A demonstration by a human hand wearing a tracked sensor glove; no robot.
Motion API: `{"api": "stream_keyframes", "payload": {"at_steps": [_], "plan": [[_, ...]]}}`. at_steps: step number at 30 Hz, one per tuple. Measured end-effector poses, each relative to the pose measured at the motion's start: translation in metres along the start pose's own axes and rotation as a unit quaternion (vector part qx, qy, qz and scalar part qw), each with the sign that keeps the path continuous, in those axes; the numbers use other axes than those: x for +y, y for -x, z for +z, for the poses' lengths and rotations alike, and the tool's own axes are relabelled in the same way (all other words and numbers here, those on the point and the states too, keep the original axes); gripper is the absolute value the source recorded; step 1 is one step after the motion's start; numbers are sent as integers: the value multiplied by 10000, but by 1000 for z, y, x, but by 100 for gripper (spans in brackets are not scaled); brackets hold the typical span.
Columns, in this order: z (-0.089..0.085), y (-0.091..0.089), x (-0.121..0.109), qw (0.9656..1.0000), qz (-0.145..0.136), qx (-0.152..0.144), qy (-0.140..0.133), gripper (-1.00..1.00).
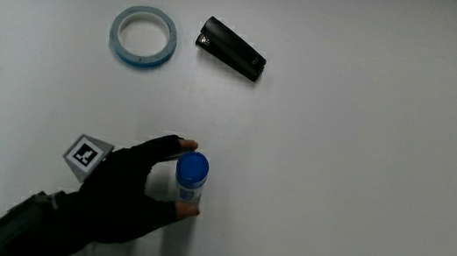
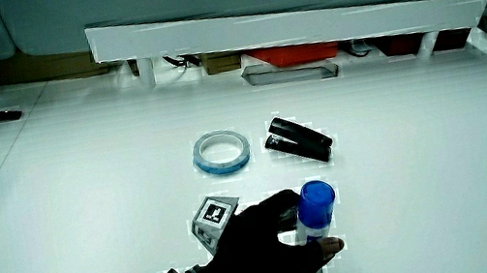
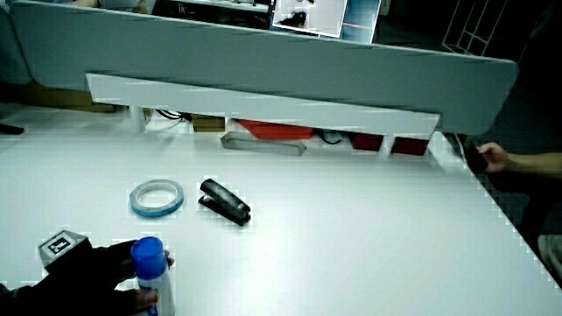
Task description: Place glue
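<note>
Glue stick (image 1: 191,178), blue cap, upright on counter (image 1: 363,181), pinched by fingers (image 1: 175,147) of hand (image 1: 127,194); tape ring (image 1: 143,36) at its 11 o'clock, stapler (image 1: 233,49) at its 12 o'clock.

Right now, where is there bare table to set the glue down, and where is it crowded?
The hand holds the glue stick upright. Bare table lies all around it, also between it and the tape roll and stapler. Only those two, close beside each other and farther from the person, crowd any spot.
</note>
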Motion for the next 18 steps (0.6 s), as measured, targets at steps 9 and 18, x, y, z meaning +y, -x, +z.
{"api": "stream_keyframes", "payload": {"at_steps": [9, 18], "plan": [[-12, 29, -19, 9989, 259, 44, 399, 0], [-15, 34, -22, 9983, 310, 5, 491, 0]]}}
